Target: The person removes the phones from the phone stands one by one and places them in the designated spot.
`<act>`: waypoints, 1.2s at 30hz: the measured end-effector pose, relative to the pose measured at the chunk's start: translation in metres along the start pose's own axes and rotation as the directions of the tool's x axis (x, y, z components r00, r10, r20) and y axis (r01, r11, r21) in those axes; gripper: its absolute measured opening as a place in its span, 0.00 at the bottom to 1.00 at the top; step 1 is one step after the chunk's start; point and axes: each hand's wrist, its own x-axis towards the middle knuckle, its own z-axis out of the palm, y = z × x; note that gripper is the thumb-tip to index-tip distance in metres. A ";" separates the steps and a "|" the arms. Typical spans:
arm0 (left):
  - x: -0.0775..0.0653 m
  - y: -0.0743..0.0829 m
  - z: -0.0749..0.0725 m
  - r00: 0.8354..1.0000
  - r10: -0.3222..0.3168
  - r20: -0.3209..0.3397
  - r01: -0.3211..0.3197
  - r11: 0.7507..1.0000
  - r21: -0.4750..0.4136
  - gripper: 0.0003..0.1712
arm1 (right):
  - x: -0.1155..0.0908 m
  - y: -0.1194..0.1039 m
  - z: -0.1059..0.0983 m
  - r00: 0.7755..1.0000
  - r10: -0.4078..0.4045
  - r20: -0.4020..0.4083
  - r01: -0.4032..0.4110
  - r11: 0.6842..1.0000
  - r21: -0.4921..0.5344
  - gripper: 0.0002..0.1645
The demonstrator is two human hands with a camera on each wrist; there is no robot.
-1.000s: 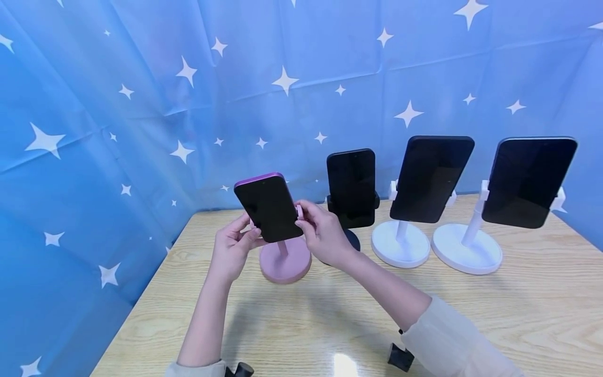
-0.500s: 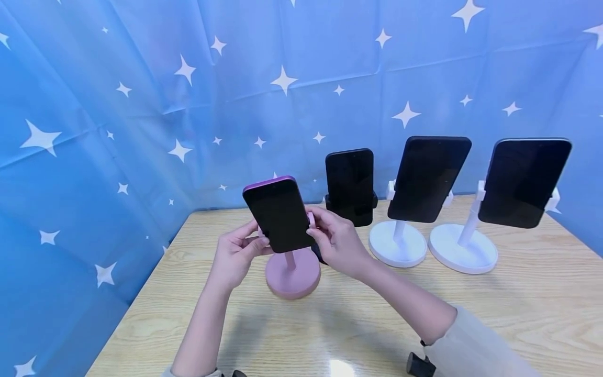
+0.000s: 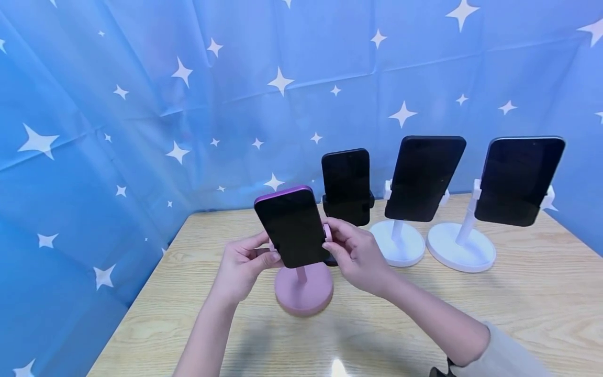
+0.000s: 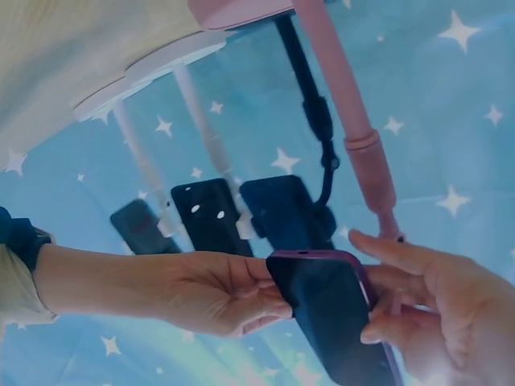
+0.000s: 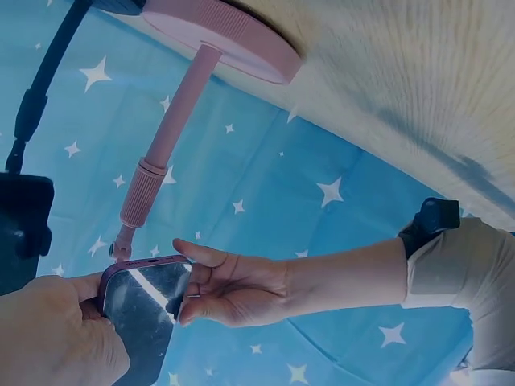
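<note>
A phone (image 3: 293, 228) with a purple rim sits tilted back in the clamp of a pink phone stand (image 3: 303, 296). Its dark screen faces me. At the clamp's left side, my left hand (image 3: 242, 267) grips with the thumb by the phone's edge and fingers behind. My right hand (image 3: 363, 256) pinches the pink clamp arm (image 3: 327, 233) on the other side. Both wrist views show the stand's pink pole (image 4: 342, 80) running to the round base (image 5: 233, 40). The clamp's back is hidden by the phone and fingers.
Behind my right hand a black stand holds a black phone (image 3: 347, 183). Two white stands (image 3: 400, 251) (image 3: 461, 256) to the right hold a black phone (image 3: 424, 178) and a silver-rimmed phone (image 3: 518, 180). A blue star-patterned curtain (image 3: 141, 131) hangs behind the wooden table (image 3: 155, 314).
Both hands have brought the pink stand and its phone toward me and to the right. The base now lies nearer the table's front. The other stands have stayed in place.
</note>
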 end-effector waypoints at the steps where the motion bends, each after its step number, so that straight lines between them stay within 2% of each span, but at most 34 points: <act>1: 0.000 0.001 0.002 1.000 -0.001 0.006 0.001 1.000 -0.001 0.28 | -0.002 -0.002 -0.003 1.000 -0.008 -0.004 0.008 1.000 -0.007 0.22; 7: 0.000 0.006 0.021 0.999 -0.027 0.023 0.025 0.998 0.049 0.23 | -0.014 -0.014 -0.023 0.998 -0.053 -0.035 0.052 0.998 -0.037 0.24; 10: 0.002 0.007 0.032 0.999 -0.027 0.046 0.023 0.997 0.076 0.23 | -0.021 -0.020 -0.032 0.996 -0.070 -0.056 0.067 0.997 -0.047 0.21; 13: 0.004 0.007 0.042 0.996 -0.003 0.088 -0.002 0.999 0.053 0.23 | -0.029 -0.022 -0.041 0.993 -0.089 -0.082 0.085 0.995 -0.058 0.18; 16: 0.006 0.006 0.051 0.992 0.010 0.125 -0.014 1.000 0.026 0.21 | -0.036 -0.024 -0.050 0.989 -0.104 -0.108 0.096 0.992 -0.076 0.22; 21: 0.013 0.003 0.070 0.988 -0.027 0.154 0.024 0.999 0.026 0.22 | -0.050 -0.026 -0.068 0.986 -0.096 -0.134 0.088 0.994 -0.070 0.23; 23: 0.016 0.002 0.078 0.984 -0.038 0.172 0.034 0.999 0.025 0.25 | -0.056 -0.027 -0.076 0.984 -0.097 -0.149 0.093 0.995 -0.034 0.22; 28: 0.023 -0.001 0.096 0.977 -0.065 0.203 0.060 0.998 0.029 0.25 | -0.069 -0.028 -0.091 0.980 -0.070 -0.184 0.058 0.996 -0.068 0.23; 31: 0.025 -0.003 0.103 0.972 -0.089 0.216 0.083 0.996 0.033 0.24 | -0.074 -0.031 -0.098 0.979 -0.054 -0.194 0.025 0.989 -0.146 0.22; 36: 0.027 -0.006 0.111 0.963 -0.115 0.243 0.112 0.993 0.027 0.24 | -0.080 -0.039 -0.108 0.986 -0.022 -0.168 -0.017 0.973 -0.231 0.23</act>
